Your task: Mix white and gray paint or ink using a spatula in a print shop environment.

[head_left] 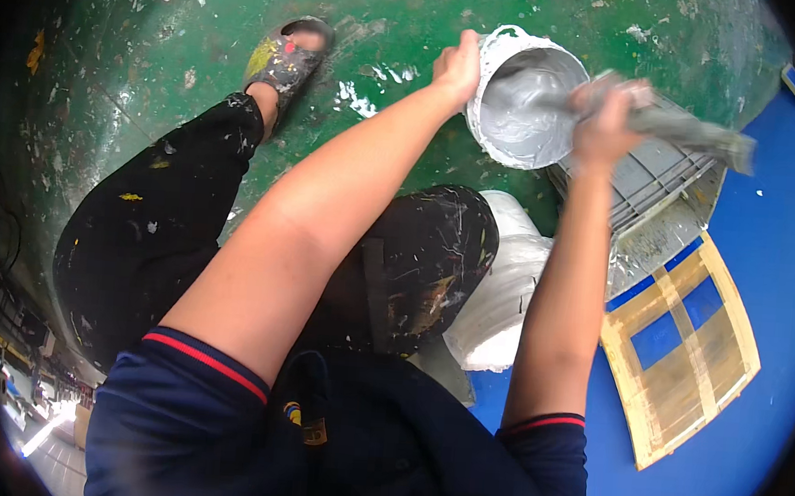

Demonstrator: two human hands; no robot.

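Observation:
A white bucket (480,116) tilts toward me near the top middle, its inner wall and rim smeared with wet grey paint (523,105). On its left side my left hand (459,68) is closed around the rim, thumb up. My right hand (606,120), blurred by motion, grips a grey, paint-caked stick (696,138). One end of the stick reaches into the bucket's mouth; the wider end sticks out to the right. The exact shape of the end in the paint is too blurred to make out.
A grey plastic crate (656,178) stands just under my right hand. Below it lies a wooden frame (685,351) with tape strips on a blue surface (530,460). White paint-covered containers (506,283) stand beside my knee. The green floor (387,8) is paint-spattered.

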